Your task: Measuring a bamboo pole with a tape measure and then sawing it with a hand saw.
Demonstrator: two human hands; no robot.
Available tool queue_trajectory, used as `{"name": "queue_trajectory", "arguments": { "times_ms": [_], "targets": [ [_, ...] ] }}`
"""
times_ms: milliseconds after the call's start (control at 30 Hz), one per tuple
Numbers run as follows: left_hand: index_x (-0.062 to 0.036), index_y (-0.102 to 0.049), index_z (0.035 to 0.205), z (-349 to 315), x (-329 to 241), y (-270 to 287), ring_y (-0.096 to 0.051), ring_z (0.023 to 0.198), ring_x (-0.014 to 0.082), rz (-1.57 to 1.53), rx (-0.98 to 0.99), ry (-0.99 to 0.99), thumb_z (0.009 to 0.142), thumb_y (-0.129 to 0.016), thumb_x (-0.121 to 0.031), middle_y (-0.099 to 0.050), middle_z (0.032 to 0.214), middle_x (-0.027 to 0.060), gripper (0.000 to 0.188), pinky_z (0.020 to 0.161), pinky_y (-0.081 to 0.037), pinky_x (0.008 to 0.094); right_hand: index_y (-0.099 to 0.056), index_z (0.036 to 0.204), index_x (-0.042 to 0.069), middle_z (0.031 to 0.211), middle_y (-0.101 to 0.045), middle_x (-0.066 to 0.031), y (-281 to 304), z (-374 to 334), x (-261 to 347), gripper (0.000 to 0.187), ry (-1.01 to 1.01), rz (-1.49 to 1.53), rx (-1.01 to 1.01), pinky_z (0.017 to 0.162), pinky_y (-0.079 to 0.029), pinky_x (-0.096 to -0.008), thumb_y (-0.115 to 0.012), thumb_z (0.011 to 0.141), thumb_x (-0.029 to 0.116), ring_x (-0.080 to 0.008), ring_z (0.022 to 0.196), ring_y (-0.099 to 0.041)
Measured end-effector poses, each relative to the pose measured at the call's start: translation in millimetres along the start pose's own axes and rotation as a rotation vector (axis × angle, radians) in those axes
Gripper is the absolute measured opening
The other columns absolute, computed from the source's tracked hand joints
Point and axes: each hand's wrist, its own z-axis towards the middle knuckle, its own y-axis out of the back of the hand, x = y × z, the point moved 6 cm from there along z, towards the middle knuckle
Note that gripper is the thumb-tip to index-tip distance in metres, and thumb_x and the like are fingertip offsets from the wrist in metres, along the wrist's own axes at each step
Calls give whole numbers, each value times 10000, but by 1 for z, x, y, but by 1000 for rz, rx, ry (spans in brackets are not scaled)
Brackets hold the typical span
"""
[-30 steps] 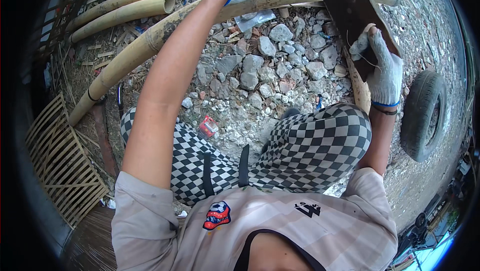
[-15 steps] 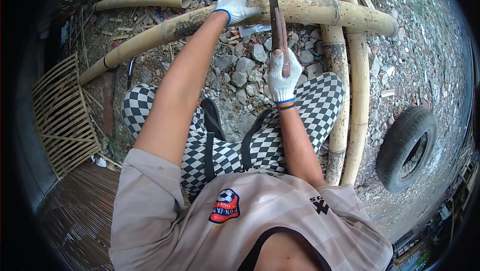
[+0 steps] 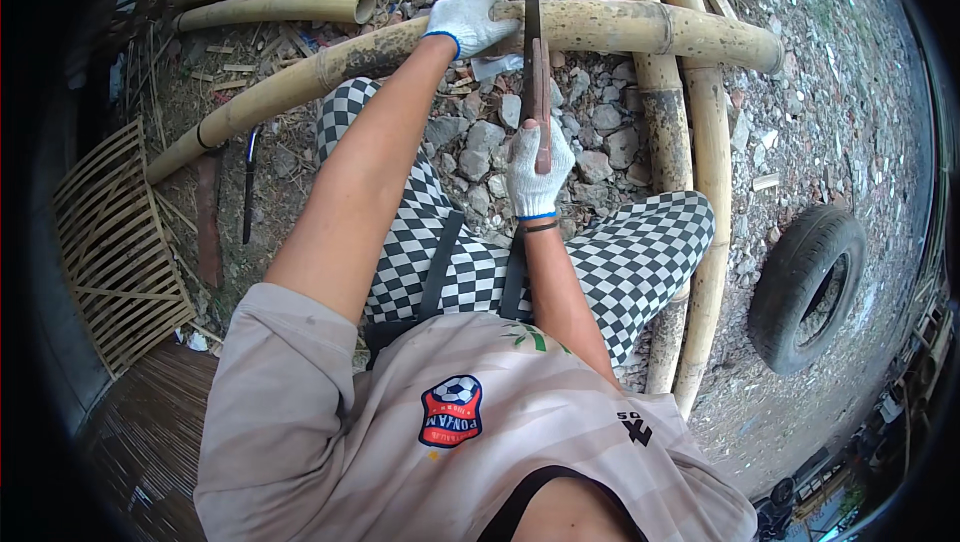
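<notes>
A long, curved bamboo pole [image 3: 610, 28] lies crosswise in front of me. My left hand [image 3: 466, 24], in a white knit glove with a blue cuff, is closed over the pole's top, left of the saw. My right hand [image 3: 540, 167], gloved alike, wraps the wooden handle of a handsaw [image 3: 532, 2]. The saw's dark blade points away from me and crosses the pole just right of my left hand. How deep the blade sits in the bamboo I cannot tell. My left knee, in checkered trousers, is bent up close to the pole.
Two bamboo poles [image 3: 712, 172] run lengthwise beneath the crosswise one at right. A tire [image 3: 808, 290] lies farther right. Cut bamboo lengths [image 3: 270, 8] rest at far left. A slatted bamboo panel [image 3: 125, 252] and a long dark blade-like tool [image 3: 249, 187] lie left. Rubble [image 3: 485, 137] covers the ground.
My right hand has drawn the saw a little toward me and left. My left knee has come up against the pole, and my right knee has swung outward. My left hand keeps its grip.
</notes>
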Motion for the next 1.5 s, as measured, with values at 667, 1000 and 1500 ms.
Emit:
{"name": "queue_trajectory", "arguments": {
  "times_ms": [667, 1000, 1500],
  "targets": [
    [-178, -739, 1210, 5, 11, 3, -702, 1113, 371, -39, 81, 72, 827, -575, -692, -731, 1201, 174, 662, 978, -532, 480, -656, 854, 35, 697, -606, -173, 5, -9, 18, 240, 16, -159, 212, 582, -501, -408, -728, 934, 250, -392, 631, -633],
    [-195, -694, 1304, 18, 15, -7, -676, 1178, 367, -58, 203, 82, 827, -533, -714, -706, 1275, 174, 722, 1021, -505, 485, -667, 862, 47, 682, -603, -164, 8, -13, 17, 183, -2, -151, 187, 560, -490, -396, -718, 940, 204, -371, 602, -623],
    [-177, -662, 1325, 19, 20, -7, -675, 1153, 368, -61, 191, 31, 937, -417, -694, -719, 1251, 149, 691, 991, -503, 427, -682, 885, 6, 628, -593, -118, 15, -19, 30, 282, 0, -148, 185, 541, -465, -352, -650, 1014, 254, -206, 526, -550]
  ]
}}
